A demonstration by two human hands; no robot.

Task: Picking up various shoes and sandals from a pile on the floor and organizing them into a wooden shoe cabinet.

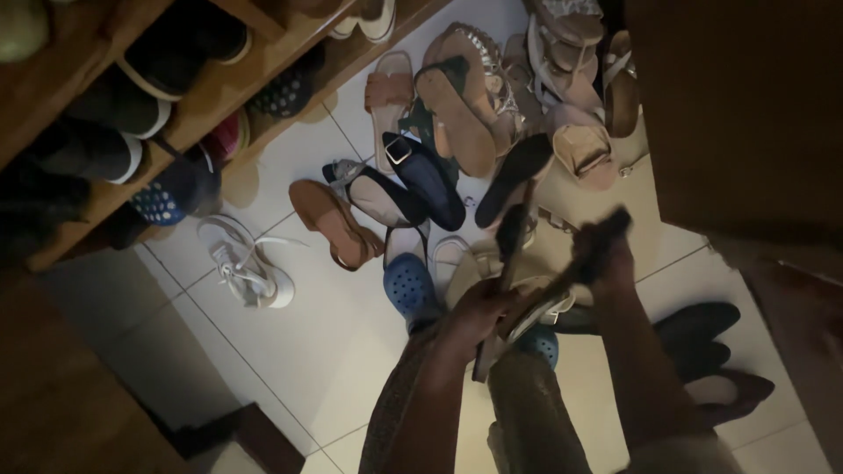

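My left hand point(479, 312) grips a slim dark sandal point(509, 241) that stands nearly upright over a pile of shoes. My right hand point(608, 256) is closed on a second dark sandal point(562, 285), which slants down towards my left hand; its pale sole edge shows below. The two sandals cross between my hands. Both are blurred in the dim light. Directly beneath them lie a blue clog point(408, 285) and pale sandals on the white tiled floor point(307, 351).
A wooden shoe rack point(219, 88) with dark shoes fills the upper left. A white sneaker point(246, 263), a brown sandal point(334, 224), a navy buckled shoe point(430, 175) and several tan sandals cover the floor. Black flats point(702, 338) lie right, by a dark wooden panel point(738, 114).
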